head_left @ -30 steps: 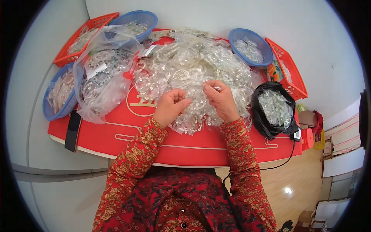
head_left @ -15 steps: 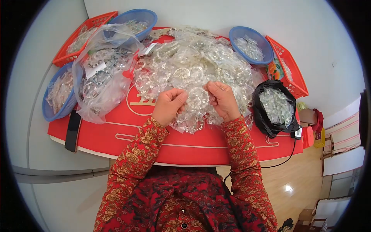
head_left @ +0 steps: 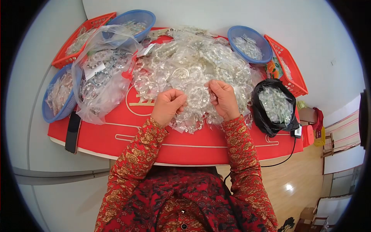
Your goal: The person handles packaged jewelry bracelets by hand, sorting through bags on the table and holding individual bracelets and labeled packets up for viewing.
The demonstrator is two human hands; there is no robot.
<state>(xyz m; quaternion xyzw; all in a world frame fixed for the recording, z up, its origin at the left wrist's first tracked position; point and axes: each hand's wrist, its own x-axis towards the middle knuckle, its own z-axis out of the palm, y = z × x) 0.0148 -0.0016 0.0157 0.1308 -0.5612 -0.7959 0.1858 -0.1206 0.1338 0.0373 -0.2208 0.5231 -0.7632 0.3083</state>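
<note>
My left hand (head_left: 167,105) and my right hand (head_left: 223,98) are both closed on one small clear plastic packet (head_left: 198,94) stretched between them. They hover over the near edge of a big heap of similar clear packets (head_left: 191,65) holding small shiny parts. The heap lies on a red cloth (head_left: 127,135) covering the table. Both arms wear red patterned sleeves.
A large clear bag of packets (head_left: 101,75) lies left of the heap. Blue bowls (head_left: 54,112) (head_left: 133,17) (head_left: 235,34) and red baskets (head_left: 69,60) (head_left: 295,75) ring the table. A black bag of packets (head_left: 275,108) stands at right. A dark phone (head_left: 72,131) lies at the left edge.
Both hands have drawn slightly closer together and up over the heap, the fingers curling tighter on the packet. Nothing else has moved.
</note>
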